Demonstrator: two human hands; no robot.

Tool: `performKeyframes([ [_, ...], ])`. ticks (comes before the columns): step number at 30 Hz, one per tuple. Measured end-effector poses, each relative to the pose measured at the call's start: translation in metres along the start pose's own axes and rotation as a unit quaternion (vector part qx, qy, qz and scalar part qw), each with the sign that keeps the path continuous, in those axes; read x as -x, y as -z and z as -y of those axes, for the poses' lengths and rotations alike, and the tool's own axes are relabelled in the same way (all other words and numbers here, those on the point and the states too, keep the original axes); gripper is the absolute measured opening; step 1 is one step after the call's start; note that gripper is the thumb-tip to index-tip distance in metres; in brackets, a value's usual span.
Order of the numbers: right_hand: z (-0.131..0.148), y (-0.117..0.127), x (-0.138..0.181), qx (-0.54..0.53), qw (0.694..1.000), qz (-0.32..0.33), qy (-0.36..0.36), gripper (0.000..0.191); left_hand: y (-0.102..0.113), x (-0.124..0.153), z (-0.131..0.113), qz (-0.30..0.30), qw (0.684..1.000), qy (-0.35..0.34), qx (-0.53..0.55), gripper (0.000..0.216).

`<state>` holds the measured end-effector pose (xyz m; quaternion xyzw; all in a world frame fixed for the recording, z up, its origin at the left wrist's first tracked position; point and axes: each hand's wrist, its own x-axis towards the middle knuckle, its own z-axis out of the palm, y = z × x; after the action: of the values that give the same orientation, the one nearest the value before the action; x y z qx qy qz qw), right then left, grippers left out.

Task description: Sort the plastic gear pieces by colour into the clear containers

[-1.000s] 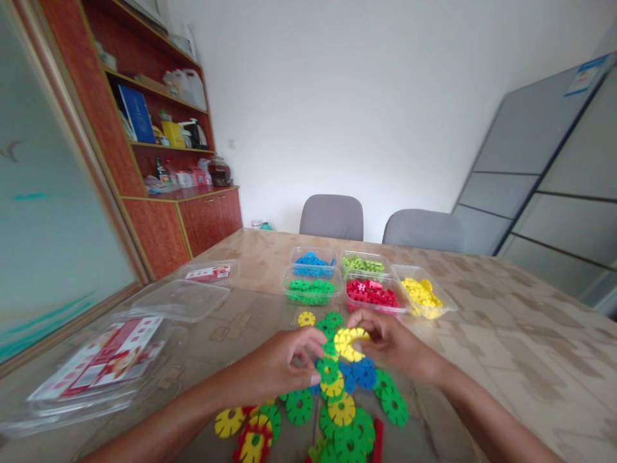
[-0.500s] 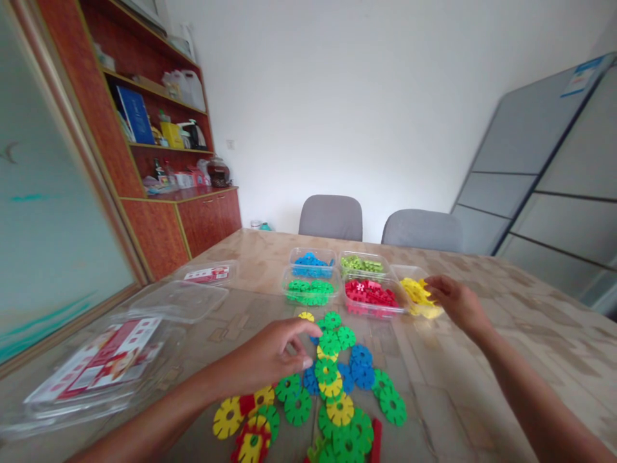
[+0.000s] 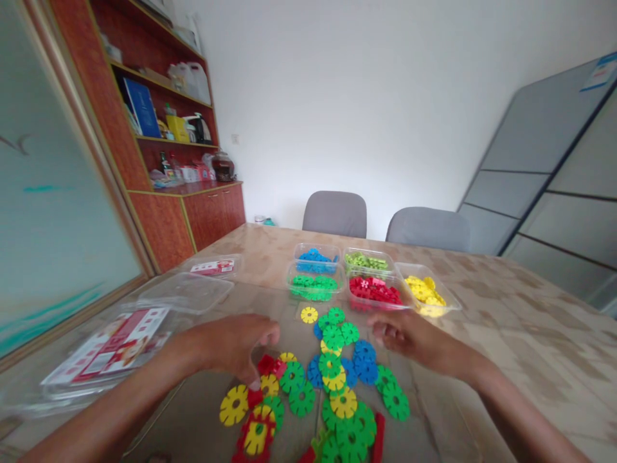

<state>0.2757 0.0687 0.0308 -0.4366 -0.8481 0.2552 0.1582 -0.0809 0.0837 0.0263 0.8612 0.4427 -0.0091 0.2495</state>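
My left hand (image 3: 241, 344) hovers over the left part of an assembled figure, thumb and fingers apart, with red connector pieces (image 3: 270, 365) and a yellow notched disc (image 3: 234, 405) close by. To the right of the figure is my right hand (image 3: 402, 331), its fingers curled together; anything inside them is hidden. The figure lies between the hands, built of green notched discs (image 3: 355, 431), yellow and blue discs (image 3: 365, 361), and a red strip (image 3: 378, 437). A single yellow disc (image 3: 309, 314) lies at its top end.
Clear tubs hold blue pieces (image 3: 315, 259), green discs (image 3: 314, 287), light green pieces (image 3: 366, 260), red pieces (image 3: 375, 291) and yellow pieces (image 3: 424, 292). Clear lids and labels (image 3: 110, 347) lie at left. Two grey chairs (image 3: 334, 213) stand behind the table (image 3: 486, 308).
My right hand has left the yellow tub and come back left, beside the figure. My left hand has moved left and opened wider, uncovering the red pieces and discs beneath.
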Motion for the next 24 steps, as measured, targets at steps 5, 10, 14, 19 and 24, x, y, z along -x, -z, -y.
performKeyframes([
  [5,-0.001,-0.042,-0.008,0.069,0.998,0.008,0.004,0.029,-0.008,-0.008,-0.02,0.023,0.998,-0.047,0.017,0.031],
  [10,-0.006,-0.065,-0.022,0.099,0.992,-0.045,-0.06,0.036,-0.018,-0.016,-0.035,-0.033,0.997,-0.073,-0.01,0.023],
  [14,-0.005,-0.068,-0.025,0.097,0.99,-0.061,-0.083,0.04,-0.028,-0.021,-0.036,-0.048,0.993,-0.108,-0.016,0.028],
  [19,-0.007,-0.07,-0.026,0.106,0.987,-0.061,-0.104,0.041,-0.03,-0.022,-0.035,-0.037,0.996,-0.08,-0.017,0.026],
  [24,-0.017,-0.069,-0.028,0.09,0.988,-0.076,-0.104,0.022,-0.025,-0.021,-0.031,-0.007,0.996,-0.088,-0.014,0.027],
])
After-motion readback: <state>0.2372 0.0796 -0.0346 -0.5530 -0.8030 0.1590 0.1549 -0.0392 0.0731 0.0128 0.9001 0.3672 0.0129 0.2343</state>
